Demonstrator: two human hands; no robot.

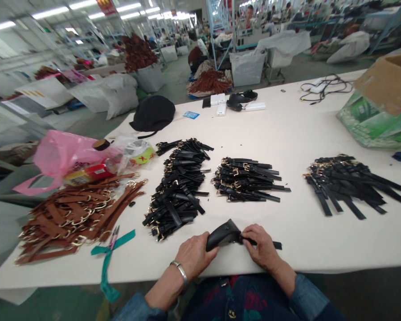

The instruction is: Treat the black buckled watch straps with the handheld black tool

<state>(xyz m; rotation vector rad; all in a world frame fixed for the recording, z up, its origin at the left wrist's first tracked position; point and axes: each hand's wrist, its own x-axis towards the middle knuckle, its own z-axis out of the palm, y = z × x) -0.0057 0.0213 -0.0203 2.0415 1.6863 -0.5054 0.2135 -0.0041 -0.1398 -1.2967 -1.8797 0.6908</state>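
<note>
While the left hand (193,255) clasped a curved black piece (223,232), the right hand (262,247), at its three o'clock, pinched a black strap (278,245).

From my distant seat I was looking into a factory, a large workshop for straps or similar goods. Rows of tube lights (50,12) ran under a high roof, and a red banner (106,6) hung among them. Far down the hall I made out people (249,12) at long lines of work stations, too small and blurred for me to tell the machines. Bins (247,69), bulging sacks (118,91) and a heap of brown pieces (210,82) crowded the floor. Nearest me, a broad pale table (280,129) bore batches of buckled black straps (250,178) and brown straps (60,218).
</note>
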